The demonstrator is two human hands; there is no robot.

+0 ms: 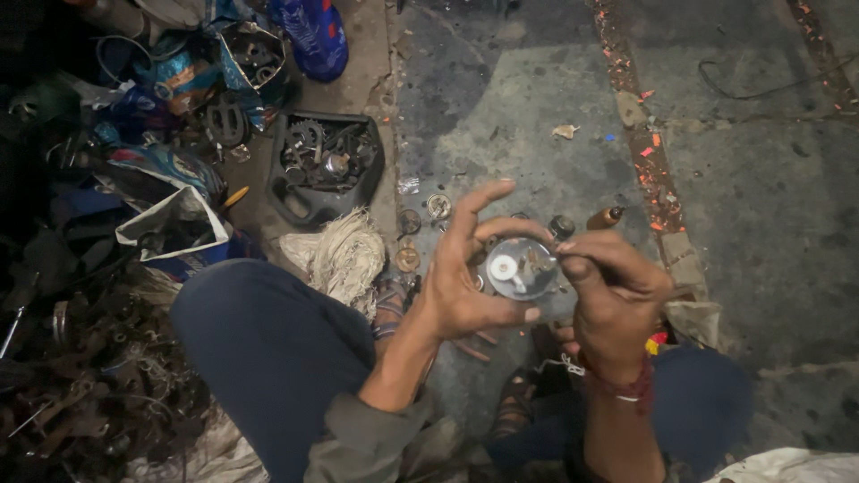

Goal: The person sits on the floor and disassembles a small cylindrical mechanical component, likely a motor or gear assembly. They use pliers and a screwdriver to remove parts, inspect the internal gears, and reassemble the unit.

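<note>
Head view, looking down at a person squatting on a stained concrete floor (761, 206). At the far left lies a dark heap of scrap metal (80, 394) and torn bags, and beyond it a black tray (325, 164) filled with gears and sprockets. Just right of the tray a wad of pale cotton waste (340, 255) sits by the person's knee, and a few small round parts (420, 233) are scattered on the ground beside it.

The left hand (461, 286) is partly open: thumb below and fingers spread above, cradling a round metal assembly (521, 266) at its rim, held up above the floor in front of the knees. Its face is exposed, with a white hub and small fittings in sight, so it appears already opened up, with several loose pieces set aside on the ground.

The right hand (617, 286) is curled closed, its fingertips pinched at the assembly's right edge; whether they hold a small tool or a part I cannot tell. A red thread band circles that wrist. Judging from the exposed inside and the scattered parts, the work on the assembly looks midway: opened, not yet put back together. Farther right a small brown bottle (605, 217) lies on the floor.
</note>
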